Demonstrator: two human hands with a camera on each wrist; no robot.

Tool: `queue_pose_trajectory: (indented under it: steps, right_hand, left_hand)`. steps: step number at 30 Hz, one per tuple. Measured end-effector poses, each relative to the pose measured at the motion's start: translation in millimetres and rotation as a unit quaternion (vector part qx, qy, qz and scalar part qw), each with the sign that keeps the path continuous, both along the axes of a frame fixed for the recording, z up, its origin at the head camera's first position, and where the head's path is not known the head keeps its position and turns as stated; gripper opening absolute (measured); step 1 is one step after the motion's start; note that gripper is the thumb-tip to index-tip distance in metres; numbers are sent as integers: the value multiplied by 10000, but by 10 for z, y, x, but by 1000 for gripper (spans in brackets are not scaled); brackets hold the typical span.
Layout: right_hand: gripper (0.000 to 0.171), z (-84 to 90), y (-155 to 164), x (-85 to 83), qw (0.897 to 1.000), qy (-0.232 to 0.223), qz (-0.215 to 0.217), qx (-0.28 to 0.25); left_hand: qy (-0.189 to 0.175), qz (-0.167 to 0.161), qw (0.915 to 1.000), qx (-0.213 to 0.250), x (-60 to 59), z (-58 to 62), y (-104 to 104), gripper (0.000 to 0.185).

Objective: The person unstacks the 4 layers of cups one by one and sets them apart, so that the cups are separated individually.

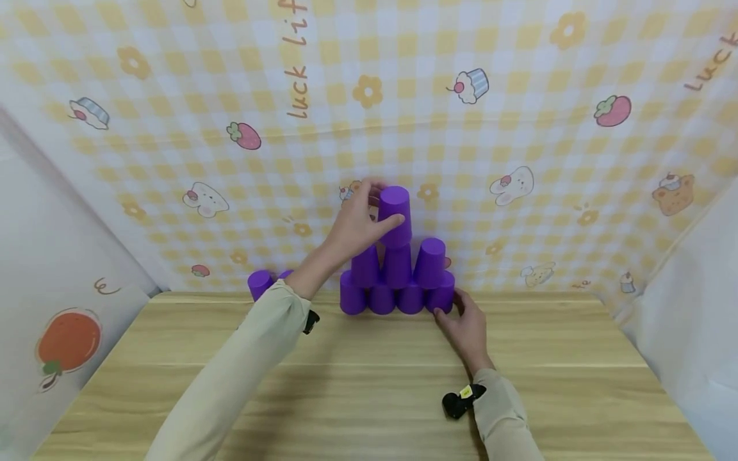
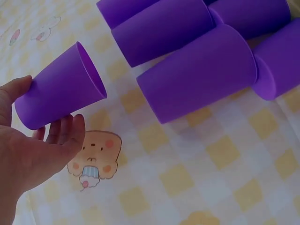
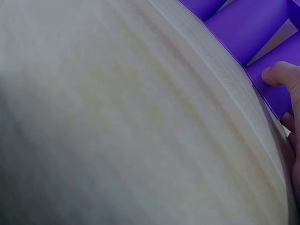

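My left hand (image 1: 359,221) grips an upside-down purple cup (image 1: 396,203), thumb on the near side and fingers behind. In the left wrist view a gap shows between this held cup (image 2: 58,89) and the stacked cups. Below it in the head view, three upside-down purple cups, among them the right-hand one (image 1: 430,264), form a second row. They sit on a bottom row of several more, including a middle cup (image 1: 381,299). At that row's right end, my right hand (image 1: 468,328) holds the end cup (image 1: 441,296) low down between thumb and fingers.
Two more purple cups, the nearer one (image 1: 261,283) in plain sight, stand at the table's back left, partly behind my left forearm. A checked cloth (image 1: 369,141) hangs right behind the stack. The wooden table (image 1: 369,397) stretches toward me.
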State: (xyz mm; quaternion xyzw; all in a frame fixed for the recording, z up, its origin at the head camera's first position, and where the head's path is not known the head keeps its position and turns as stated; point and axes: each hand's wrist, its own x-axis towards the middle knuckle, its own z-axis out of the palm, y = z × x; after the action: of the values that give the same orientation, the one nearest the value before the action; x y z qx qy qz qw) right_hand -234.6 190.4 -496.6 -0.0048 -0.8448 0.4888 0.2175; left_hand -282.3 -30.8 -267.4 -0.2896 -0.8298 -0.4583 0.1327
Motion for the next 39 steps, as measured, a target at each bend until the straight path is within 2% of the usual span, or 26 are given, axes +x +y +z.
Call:
queue_pose_trajectory:
  steps: [5,16,23,26,32,39]
  right_hand:
    - [55,-2,6,-10,10000,6,-28,50]
    - [55,14,31,-4,10000,-45,-23,64]
    - [55,8,13,-2,10000,7,-21,-3]
    - [54,-8,-4,-6,10000,36,-25,-15]
    - [54,-21,-27,-8,10000,32,21,-46]
    - [54,-20,-10,-20,10000,7,-86,-38]
  left_hand:
    - [-20,109,9999,96,1,30,-59,54]
    - [18,60,9985,547,99,109,-226,55]
    - [8,151,9984,545,158,132,-347,53]
    - [-49,176,9983,558,240,158,-400,51]
    - [-155,234,9984,482,504,281,-492,50]
    - [-98,427,9984,347,592,296,-711,50]
